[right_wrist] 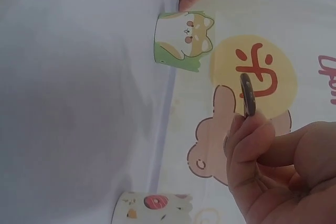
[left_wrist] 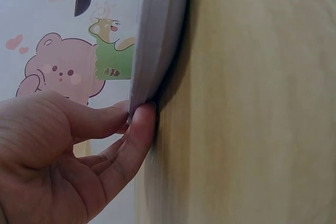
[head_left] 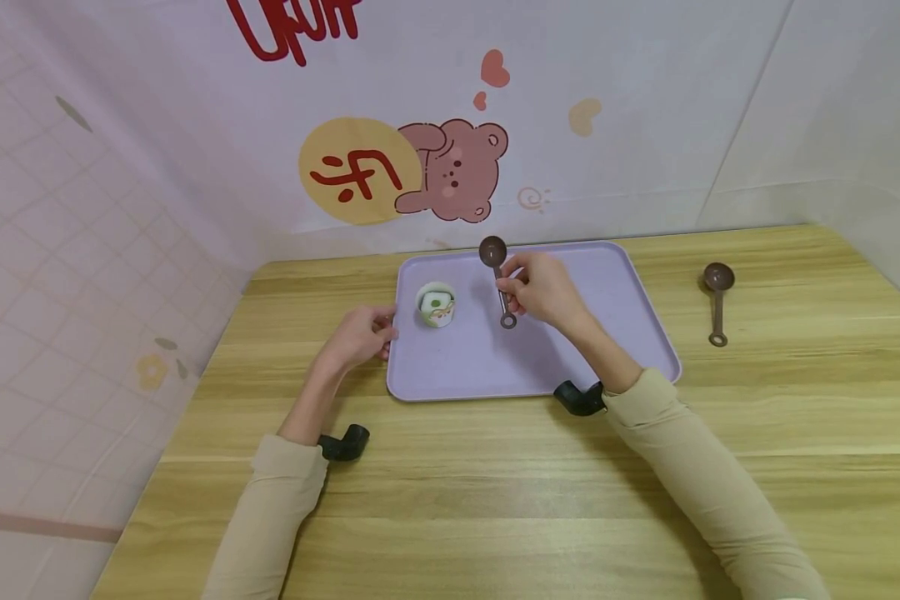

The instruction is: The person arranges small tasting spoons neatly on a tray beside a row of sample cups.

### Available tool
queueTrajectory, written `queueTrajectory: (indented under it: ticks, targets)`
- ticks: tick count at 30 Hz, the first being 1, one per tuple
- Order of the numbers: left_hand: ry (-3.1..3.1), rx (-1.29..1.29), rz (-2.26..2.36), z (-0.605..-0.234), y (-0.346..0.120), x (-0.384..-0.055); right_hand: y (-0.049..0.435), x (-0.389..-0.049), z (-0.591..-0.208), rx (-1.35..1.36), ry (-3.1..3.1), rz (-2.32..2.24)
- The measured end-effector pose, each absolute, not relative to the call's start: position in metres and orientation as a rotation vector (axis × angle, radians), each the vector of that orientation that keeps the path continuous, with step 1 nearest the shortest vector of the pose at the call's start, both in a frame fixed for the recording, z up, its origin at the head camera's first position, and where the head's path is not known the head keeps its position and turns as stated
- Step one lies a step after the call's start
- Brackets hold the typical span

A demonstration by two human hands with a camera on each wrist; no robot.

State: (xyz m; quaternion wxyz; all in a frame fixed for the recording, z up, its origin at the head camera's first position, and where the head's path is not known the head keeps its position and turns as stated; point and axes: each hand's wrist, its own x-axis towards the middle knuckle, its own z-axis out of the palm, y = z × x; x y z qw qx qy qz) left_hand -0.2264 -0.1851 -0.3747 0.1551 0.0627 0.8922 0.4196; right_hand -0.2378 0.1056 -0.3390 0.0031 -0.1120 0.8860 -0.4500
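My left hand (head_left: 362, 335) pinches the left edge of a lilac tray (head_left: 450, 379), its thumb at the rim and a finger lower down by the table. In my right hand (head_left: 543, 287), a brown measuring spoon (head_left: 492, 252) is held by the handle above the tray, with its bowl toward the wall. A small paper cup (head_left: 437, 305) with a cartoon dog stands at the tray's left side. The right wrist view also has a second paper cup (right_wrist: 153, 208) with a doughnut print, which my right hand hides in the head view.
Another brown measuring spoon (head_left: 718, 279) lies on the wooden table (head_left: 450, 500) to the right of the tray. Behind the table rises a pale wall covering (head_left: 645, 167) printed with a bear. Each wrist carries a black fitting (head_left: 579, 398).
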Motion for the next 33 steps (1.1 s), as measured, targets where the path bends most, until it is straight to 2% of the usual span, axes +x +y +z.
queueTrajectory:
  ticks: [33]
  targets:
    - [2.557, 0.169, 1.208, -0.376, -0.186, -0.227, 0.081, -0.246, -0.359, -0.281, 2.648, -1.287]
